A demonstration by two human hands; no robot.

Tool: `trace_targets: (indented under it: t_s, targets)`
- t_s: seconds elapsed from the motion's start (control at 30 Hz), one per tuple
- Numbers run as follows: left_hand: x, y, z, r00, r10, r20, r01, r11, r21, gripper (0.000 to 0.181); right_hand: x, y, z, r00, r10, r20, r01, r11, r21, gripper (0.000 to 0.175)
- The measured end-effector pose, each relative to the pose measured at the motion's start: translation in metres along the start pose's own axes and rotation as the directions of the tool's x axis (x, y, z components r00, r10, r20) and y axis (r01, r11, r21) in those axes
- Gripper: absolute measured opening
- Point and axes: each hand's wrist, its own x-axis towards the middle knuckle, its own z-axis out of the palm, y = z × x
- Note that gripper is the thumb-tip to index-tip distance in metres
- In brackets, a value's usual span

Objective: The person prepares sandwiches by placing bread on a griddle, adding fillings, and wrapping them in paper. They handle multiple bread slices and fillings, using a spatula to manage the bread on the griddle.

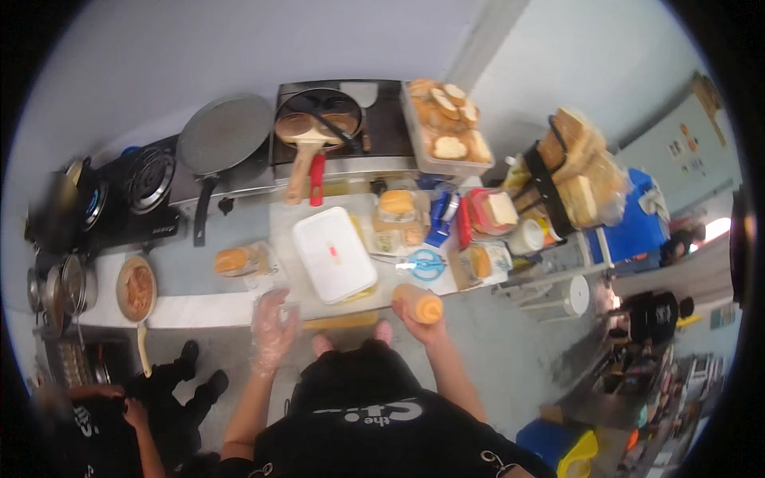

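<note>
My right hand (418,324) grips a squeeze bottle (427,306) with orange contents, held over the table's front edge. My left hand (274,325), in a clear plastic glove, is raised near the front edge with fingers apart and nothing in it. Just beyond that hand lies a wrapped sandwich (233,262) in an open package. Between my hands sits a white lidded container (334,254) on a pale board (287,218). Blue-handled scissors (428,264) lie to its right. Farther back is another packed sandwich (397,203), and one more package (479,262) rests at the right corner.
Behind the table stand a griddle pan (225,134), a frying pan (320,116) and a plastic bin of sliced bread (448,156). A pan of food (137,287) is at left, its handle overhanging the edge. A co-worker (119,418) stands at lower left. A burner flame (94,206) shows blue.
</note>
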Motion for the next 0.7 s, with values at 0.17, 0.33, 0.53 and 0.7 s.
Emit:
trace_targets:
  t_s: [0.17, 0.33, 0.53, 0.7]
  targets:
    - [0.001, -0.022, 0.092, 0.942, -0.327, 0.082, 0.336, 0.931, -0.146, 0.049, 0.045, -0.007, -0.005, 0.980, -0.178, -0.093, 0.166, 0.978, -0.125, 0.040]
    - [0.031, -0.060, 0.137, 0.923, -0.383, 0.035, 0.384, 0.923, -0.021, 0.059, 0.073, 0.002, 0.002, 0.979, -0.171, -0.113, 0.141, 0.963, -0.231, 0.034]
    - [0.059, -0.078, 0.127, 0.964, -0.185, 0.191, 0.147, 0.969, 0.198, 0.056, 0.070, 0.002, 0.006, 0.988, -0.106, -0.109, 0.071, 0.955, -0.289, 0.045]
    - [0.056, -0.074, 0.133, 0.984, -0.143, 0.109, 0.124, 0.978, 0.169, 0.056, 0.036, -0.026, -0.029, 0.928, -0.063, -0.367, -0.049, 0.957, -0.287, 0.078]
